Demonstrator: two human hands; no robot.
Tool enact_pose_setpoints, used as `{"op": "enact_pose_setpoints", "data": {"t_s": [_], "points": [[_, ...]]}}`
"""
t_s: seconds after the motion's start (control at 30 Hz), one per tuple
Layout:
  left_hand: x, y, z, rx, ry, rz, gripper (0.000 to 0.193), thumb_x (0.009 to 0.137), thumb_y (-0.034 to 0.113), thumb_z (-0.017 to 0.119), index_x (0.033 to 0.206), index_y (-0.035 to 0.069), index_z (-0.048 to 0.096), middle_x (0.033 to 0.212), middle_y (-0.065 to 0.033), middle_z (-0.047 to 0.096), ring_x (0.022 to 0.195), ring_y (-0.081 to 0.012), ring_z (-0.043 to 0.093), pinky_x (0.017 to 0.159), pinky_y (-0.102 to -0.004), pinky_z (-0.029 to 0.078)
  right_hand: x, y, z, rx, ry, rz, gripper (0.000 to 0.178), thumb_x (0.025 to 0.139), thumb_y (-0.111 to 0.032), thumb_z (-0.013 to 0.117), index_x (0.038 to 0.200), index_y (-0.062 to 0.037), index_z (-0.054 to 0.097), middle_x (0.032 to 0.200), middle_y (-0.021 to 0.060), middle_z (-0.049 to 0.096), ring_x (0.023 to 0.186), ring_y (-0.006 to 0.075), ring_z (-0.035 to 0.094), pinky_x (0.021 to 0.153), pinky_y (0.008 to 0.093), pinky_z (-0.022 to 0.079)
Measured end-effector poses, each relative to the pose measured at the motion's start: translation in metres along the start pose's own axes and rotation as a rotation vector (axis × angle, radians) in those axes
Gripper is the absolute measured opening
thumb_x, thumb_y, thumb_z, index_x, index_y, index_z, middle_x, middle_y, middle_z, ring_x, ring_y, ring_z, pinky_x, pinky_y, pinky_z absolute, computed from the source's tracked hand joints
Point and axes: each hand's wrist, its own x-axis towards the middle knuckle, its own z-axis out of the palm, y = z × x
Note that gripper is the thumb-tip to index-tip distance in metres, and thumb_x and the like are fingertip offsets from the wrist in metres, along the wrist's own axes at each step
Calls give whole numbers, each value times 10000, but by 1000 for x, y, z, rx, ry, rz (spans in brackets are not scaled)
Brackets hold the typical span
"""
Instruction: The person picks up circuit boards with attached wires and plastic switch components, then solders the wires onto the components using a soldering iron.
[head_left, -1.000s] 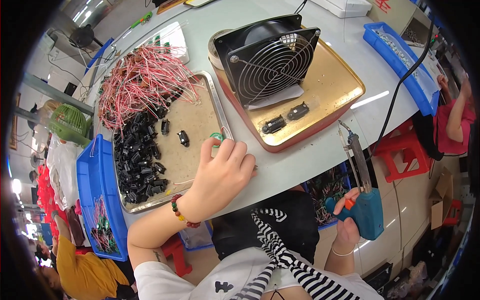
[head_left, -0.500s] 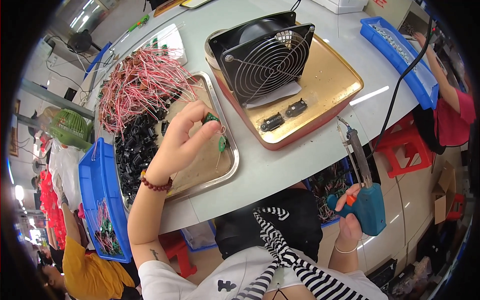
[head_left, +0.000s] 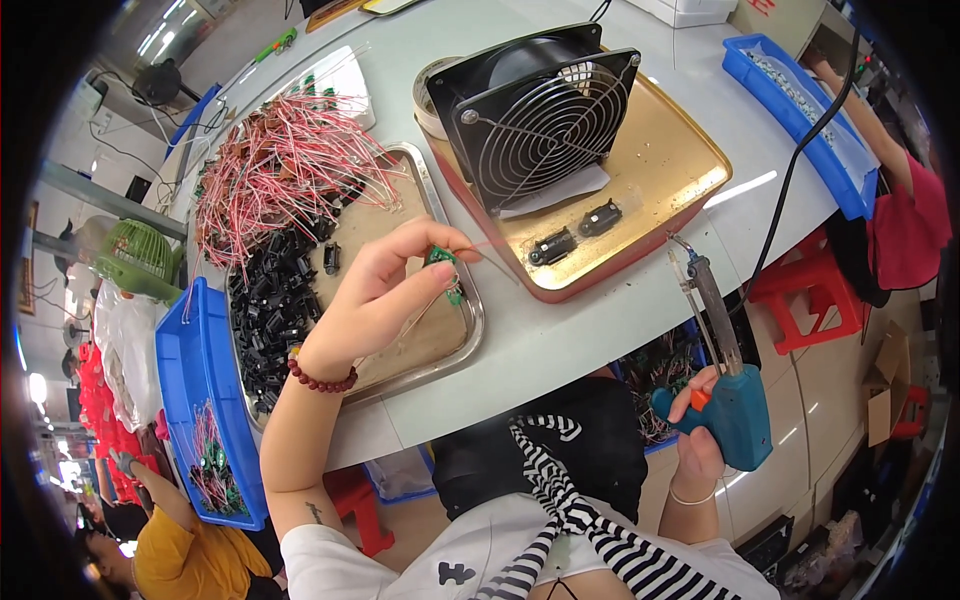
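Observation:
My left hand (head_left: 378,292) is over the right side of the metal tray (head_left: 466,340), pinching a small green circuit board (head_left: 452,288) between thumb and fingers. Thin wires from it stick out to the right, toward the gold tin; the fingers hide part of the board. My right hand (head_left: 700,440) is wrapped round the handle of a teal soldering gun (head_left: 742,425) with an orange trigger, its tip pointing up beside the table edge. Two black plastic housings (head_left: 552,246) lie on the gold-topped tin (head_left: 672,165), right of my left hand.
A black fan (head_left: 545,130) with a wire guard stands on the tin. Red-and-white wired boards (head_left: 285,170) and black housings (head_left: 275,320) are heaped in the tray. Blue bins (head_left: 190,350) flank the table. A black cable (head_left: 800,150) hangs at right. Co-workers sit on both sides.
My left hand has shifted slightly down and right with the circuit board, and its wires now point right toward the tin. My right hand and the soldering gun have barely moved.

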Motion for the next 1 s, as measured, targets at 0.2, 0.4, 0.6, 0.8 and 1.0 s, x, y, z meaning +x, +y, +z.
{"op": "enact_pose_setpoints", "data": {"t_s": [0.2,0.4,0.6,0.8,1.0], "points": [[8,-2,22,28,-54,42,122,845,57,496,906,-4,581,839,-26,594,744,-71,515,664,-216,410,1,6,-2,-8,-22,20,542,749,-280,705,1124,10,442,1044,104,505,697,148,546,618,254,406],[21,-7,42,247,86,149,91,785,81,539,805,-7,546,663,-51,545,549,-65,434,490,-244,362,4,4,6,42,-13,32,617,708,-254,718,1158,18,396,1040,146,514,702,185,558,641,268,445],[21,-12,42,334,120,130,156,799,111,572,718,-22,552,533,-109,457,450,-121,397,449,-265,342,12,7,15,43,-53,36,576,713,-257,717,1123,32,435,1028,146,520,695,185,555,630,268,433],[23,-6,41,507,199,143,221,832,160,600,698,-11,566,533,-148,486,427,-243,459,438,-302,373,18,7,27,25,-73,17,559,725,-272,713,1119,26,451,1036,141,516,684,181,550,632,272,429],[27,-19,43,456,306,277,139,838,132,588,792,10,540,630,-119,595,542,-271,606,493,-323,449,21,13,31,36,-57,-22,527,708,-179,657,1122,51,427,1007,173,472,608,209,536,538,253,454]]}}
